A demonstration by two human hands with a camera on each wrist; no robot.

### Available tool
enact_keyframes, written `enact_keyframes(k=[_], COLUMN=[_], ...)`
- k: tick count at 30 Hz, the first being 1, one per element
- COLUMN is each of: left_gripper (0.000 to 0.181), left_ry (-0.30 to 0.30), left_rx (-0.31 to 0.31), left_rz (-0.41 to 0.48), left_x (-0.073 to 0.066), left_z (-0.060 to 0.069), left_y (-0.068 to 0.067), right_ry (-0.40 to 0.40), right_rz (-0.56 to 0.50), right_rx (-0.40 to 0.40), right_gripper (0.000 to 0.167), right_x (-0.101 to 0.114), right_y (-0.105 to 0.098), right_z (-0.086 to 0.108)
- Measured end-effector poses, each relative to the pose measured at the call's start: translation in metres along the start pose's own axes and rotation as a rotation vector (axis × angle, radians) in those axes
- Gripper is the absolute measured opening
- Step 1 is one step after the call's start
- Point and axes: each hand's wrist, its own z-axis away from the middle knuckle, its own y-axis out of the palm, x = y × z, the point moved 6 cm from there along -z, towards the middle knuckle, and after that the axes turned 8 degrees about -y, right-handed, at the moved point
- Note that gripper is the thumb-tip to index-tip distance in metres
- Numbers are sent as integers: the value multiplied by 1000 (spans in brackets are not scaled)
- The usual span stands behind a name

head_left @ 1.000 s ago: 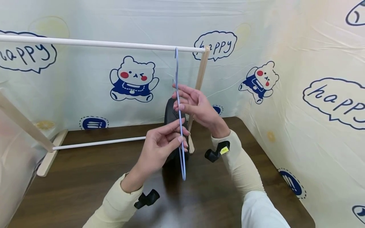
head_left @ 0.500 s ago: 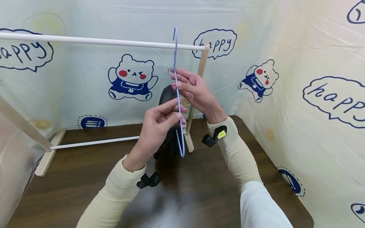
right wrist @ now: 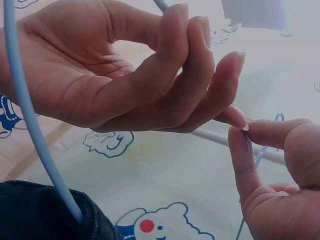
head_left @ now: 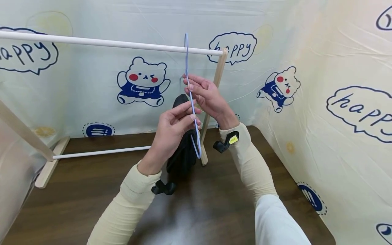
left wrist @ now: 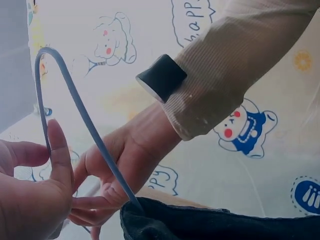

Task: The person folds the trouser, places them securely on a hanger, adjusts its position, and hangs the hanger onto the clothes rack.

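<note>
A thin blue wire hanger (head_left: 197, 136), seen nearly edge-on in the head view, is held upright between both hands. My left hand (head_left: 171, 129) pinches its lower part between thumb and fingers. Higher up, nearer the hook, my right hand (head_left: 208, 97) pinches the same hanger. The hook rises above the white rail (head_left: 122, 43); whether it bears on the rail I cannot tell. A dark cloth garment (head_left: 181, 158) hangs on the hanger's far side, partly hidden by the left hand. In the left wrist view, the wire runs into the garment's edge (left wrist: 190, 217).
The rail belongs to a rack with a wooden right post (head_left: 219, 69) and left post (head_left: 24, 127). A thin white lower bar (head_left: 101, 152) joins the sides. The rack stands on a dark wooden table (head_left: 76, 204), with a printed curtain (head_left: 92, 85) behind and at the right.
Both hands have lifted the hanger, bringing its hook from rail height to above the rail. Over the last half second the hook has dropped slightly, while the hanger's lower end has risen.
</note>
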Motion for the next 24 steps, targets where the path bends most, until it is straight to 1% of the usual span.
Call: enact_keyframes(k=[7,11,12,17,19,24], left_gripper=[41,41,41,42,42,42], left_ry=[-32,-35,-38,-55,-59,-60], left_rx=[-17,-27,-30,-36,-39,-71], left_rz=[18,22,21,15,18,47], left_x=[12,15,17,24,27,36], left_z=[-1,-1,-1,2,3,5], left_y=[-2,-3,-4,-8,-9,-13], right_ry=[35,40,42,55,59,79], right_rz=[8,12,16,21,13,-9], right_rx=[20,28,29,4,-4,-18], right_gripper=[35,22,22,30,37,49], right_x=[-18,-24,-25,-30,-32,-37], right_y=[-10,-11,-11,-11,-11,-11], right_z=[2,4,4,6,7,8])
